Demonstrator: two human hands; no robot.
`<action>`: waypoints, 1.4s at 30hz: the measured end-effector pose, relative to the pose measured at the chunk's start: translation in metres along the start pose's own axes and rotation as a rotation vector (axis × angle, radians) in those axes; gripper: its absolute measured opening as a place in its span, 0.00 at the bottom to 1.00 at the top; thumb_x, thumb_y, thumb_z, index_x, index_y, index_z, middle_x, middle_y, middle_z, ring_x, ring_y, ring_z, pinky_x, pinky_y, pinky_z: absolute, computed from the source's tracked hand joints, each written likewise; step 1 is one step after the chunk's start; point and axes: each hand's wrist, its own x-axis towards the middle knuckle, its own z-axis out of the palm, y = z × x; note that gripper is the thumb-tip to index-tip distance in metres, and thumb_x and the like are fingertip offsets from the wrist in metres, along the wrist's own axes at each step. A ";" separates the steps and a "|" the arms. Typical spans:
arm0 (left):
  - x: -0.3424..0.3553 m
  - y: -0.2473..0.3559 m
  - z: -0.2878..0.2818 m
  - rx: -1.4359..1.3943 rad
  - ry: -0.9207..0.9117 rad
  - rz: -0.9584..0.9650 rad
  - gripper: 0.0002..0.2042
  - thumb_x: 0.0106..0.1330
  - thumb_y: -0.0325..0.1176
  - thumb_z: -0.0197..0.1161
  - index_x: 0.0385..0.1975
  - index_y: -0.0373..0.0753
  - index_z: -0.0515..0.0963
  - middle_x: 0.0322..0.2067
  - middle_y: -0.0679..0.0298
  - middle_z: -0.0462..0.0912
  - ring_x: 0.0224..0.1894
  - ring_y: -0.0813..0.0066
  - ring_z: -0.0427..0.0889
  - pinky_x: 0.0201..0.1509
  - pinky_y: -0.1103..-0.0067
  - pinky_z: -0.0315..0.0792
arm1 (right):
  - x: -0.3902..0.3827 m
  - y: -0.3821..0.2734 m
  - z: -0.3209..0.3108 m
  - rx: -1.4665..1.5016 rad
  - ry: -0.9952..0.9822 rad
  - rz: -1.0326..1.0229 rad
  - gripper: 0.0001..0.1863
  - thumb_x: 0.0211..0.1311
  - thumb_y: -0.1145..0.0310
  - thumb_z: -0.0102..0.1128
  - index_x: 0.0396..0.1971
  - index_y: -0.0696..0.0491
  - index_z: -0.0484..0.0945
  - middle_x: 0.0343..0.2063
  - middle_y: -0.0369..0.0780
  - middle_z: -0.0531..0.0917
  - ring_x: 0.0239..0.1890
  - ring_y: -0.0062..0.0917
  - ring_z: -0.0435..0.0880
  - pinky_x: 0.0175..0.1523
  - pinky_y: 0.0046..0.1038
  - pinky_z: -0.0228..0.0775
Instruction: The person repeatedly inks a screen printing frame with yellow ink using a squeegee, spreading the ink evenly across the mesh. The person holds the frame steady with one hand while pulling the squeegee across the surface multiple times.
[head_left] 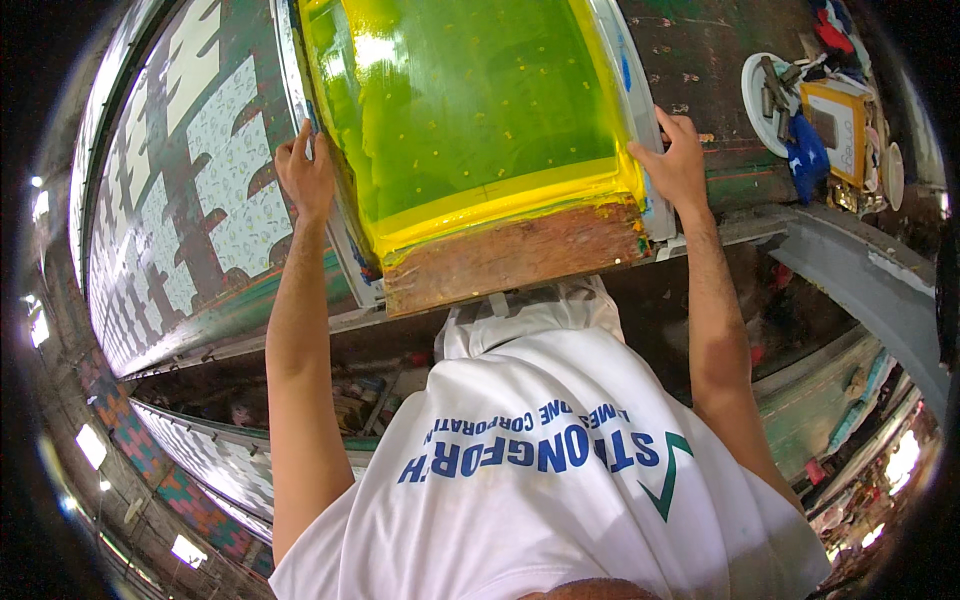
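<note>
A screen printing frame (632, 100) lies in front of me, its mesh (480, 110) green under wet, glossy yellow ink. Across its near end runs a wooden board (515, 258) with yellow smears along its upper edge. My left hand (304, 178) grips the left rail, fingertips on its outer side. On the opposite rail, my right hand (677, 165) has its thumb on the inner side and its fingers curled at the outer edge. The undersides of the rails are hidden.
Printed pale fabric pieces (232, 165) lie along the long dark table to my left. A white bowl (768, 100) with dark objects, a blue cloth (806, 158) and a yellow-edged box (836, 130) stand at right. A grey metal beam (860, 265) curves beside them.
</note>
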 end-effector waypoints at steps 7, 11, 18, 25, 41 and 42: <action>0.000 0.003 0.000 0.048 0.007 0.030 0.19 0.70 0.41 0.67 0.58 0.46 0.85 0.41 0.50 0.80 0.49 0.52 0.77 0.57 0.60 0.70 | -0.019 -0.044 -0.013 -0.183 0.037 -0.028 0.48 0.60 0.55 0.77 0.74 0.61 0.64 0.61 0.54 0.73 0.62 0.43 0.78 0.68 0.40 0.70; -0.001 0.005 0.001 0.002 0.059 0.058 0.18 0.69 0.40 0.67 0.58 0.45 0.85 0.41 0.49 0.79 0.48 0.51 0.77 0.56 0.60 0.71 | -0.071 -0.088 0.003 -0.137 -0.111 -0.475 0.38 0.54 0.59 0.79 0.64 0.56 0.75 0.60 0.49 0.77 0.63 0.45 0.76 0.69 0.41 0.68; 0.000 0.004 0.004 -0.032 0.104 0.070 0.18 0.68 0.40 0.67 0.56 0.46 0.86 0.40 0.49 0.79 0.47 0.50 0.78 0.54 0.60 0.73 | -0.108 -0.148 0.040 -0.218 -0.583 -0.833 0.30 0.52 0.69 0.71 0.58 0.56 0.79 0.53 0.47 0.82 0.56 0.44 0.82 0.61 0.42 0.76; 0.000 0.002 0.008 -0.060 0.106 0.042 0.18 0.67 0.41 0.68 0.56 0.47 0.86 0.42 0.48 0.80 0.50 0.49 0.78 0.55 0.59 0.73 | -0.106 -0.173 0.054 -0.384 -0.383 -0.641 0.33 0.44 0.80 0.67 0.57 0.55 0.80 0.53 0.44 0.84 0.55 0.42 0.84 0.58 0.40 0.78; 0.003 0.009 0.003 -0.147 0.140 -0.015 0.13 0.72 0.36 0.64 0.52 0.44 0.87 0.40 0.48 0.80 0.47 0.50 0.78 0.53 0.60 0.73 | -0.015 -0.205 0.106 -0.541 -0.073 -0.495 0.23 0.49 0.73 0.70 0.49 0.48 0.86 0.41 0.41 0.87 0.45 0.41 0.87 0.49 0.44 0.81; 0.002 0.009 0.002 -0.146 0.133 -0.022 0.13 0.73 0.36 0.64 0.52 0.44 0.87 0.41 0.48 0.79 0.47 0.50 0.78 0.53 0.60 0.73 | 0.005 -0.212 0.106 -0.557 -0.063 -0.489 0.21 0.51 0.71 0.70 0.49 0.48 0.86 0.41 0.42 0.88 0.45 0.41 0.88 0.49 0.44 0.81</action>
